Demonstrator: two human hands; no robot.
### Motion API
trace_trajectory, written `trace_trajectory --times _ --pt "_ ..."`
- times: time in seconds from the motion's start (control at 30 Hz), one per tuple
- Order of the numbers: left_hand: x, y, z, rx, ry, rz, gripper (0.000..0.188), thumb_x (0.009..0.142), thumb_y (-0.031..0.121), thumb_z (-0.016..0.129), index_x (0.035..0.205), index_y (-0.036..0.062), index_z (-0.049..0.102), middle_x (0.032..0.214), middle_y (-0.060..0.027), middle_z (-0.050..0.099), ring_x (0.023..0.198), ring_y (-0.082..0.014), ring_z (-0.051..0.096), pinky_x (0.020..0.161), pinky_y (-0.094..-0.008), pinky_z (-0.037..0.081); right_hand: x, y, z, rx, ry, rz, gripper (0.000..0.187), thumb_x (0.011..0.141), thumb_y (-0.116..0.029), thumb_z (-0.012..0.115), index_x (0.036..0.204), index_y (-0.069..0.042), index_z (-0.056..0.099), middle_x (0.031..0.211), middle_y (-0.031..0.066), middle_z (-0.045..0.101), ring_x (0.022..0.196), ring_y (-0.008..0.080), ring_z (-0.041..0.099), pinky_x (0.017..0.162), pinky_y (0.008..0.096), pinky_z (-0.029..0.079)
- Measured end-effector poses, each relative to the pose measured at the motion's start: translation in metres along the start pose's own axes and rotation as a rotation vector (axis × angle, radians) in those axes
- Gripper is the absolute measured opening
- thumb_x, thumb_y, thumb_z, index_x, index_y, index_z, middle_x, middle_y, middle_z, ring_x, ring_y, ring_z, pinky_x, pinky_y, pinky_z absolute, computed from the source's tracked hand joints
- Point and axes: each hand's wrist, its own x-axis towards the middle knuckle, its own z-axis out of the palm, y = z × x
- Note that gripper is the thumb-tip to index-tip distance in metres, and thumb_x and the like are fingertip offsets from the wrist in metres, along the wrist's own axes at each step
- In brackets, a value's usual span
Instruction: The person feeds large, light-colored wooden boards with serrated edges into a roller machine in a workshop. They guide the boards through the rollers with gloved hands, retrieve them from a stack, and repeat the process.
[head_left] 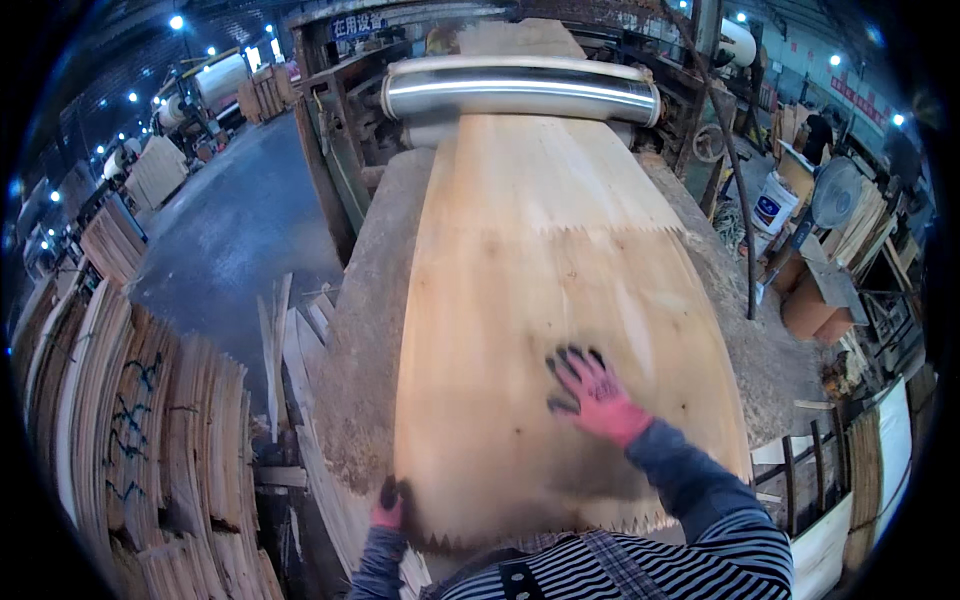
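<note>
A pale wood veneer sheet (500, 380) with jagged ends lies lengthwise in front of me. Its far end meets another veneer sheet (540, 170) along a toothed line, and that sheet runs to a shiny metal roller (520, 97). My right hand (596, 396), in a pink glove with dark fingertips, is spread flat over the right middle of the near sheet. At the sheet's near left corner, my left hand (388, 506) in a like glove stands against the edge, its dark fingers stretched out and slightly blurred.
The worn machine bed (365, 350) shows on both sides of the veneer. Stacks of veneer (170, 430) stand at left, with loose strips (300, 370) beside the bed. At right are a white bucket (773, 205), a fan (837, 193), a cardboard box (822, 305) and an upright metal rod (742, 210).
</note>
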Motion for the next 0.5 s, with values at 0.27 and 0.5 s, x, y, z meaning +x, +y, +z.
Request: trace_trajectory --times 0.27,0.5 --pt "-0.016 0.196 -0.059 -0.595 -0.778 0.050 0.027 0.081 0.011 0.050 0.105 -0.0017 0.051 0.098 -0.0079 0.056 0.092 -0.0152 0.052 0.081 -0.0266 0.041 -0.183 -0.111 0.002 0.124 -0.409 0.167 0.072 0.066 -0.042 0.060 0.124 -0.010 0.034 0.130 0.0167 0.027 0.120 0.0368 0.023 0.098 0.0491 0.019" --pt "-0.098 0.237 -0.040 -0.664 -1.044 0.550 0.029 0.084 0.009 0.045 0.111 -0.0033 0.046 0.113 -0.0152 0.049 0.099 -0.0206 0.050 0.086 -0.0293 0.038 -0.245 -0.121 -0.054 0.243 0.337 0.563 0.035 0.081 -0.016 0.043 0.111 0.002 0.047 0.111 0.0191 0.049 0.106 0.0324 0.045 0.091 0.0388 0.034"
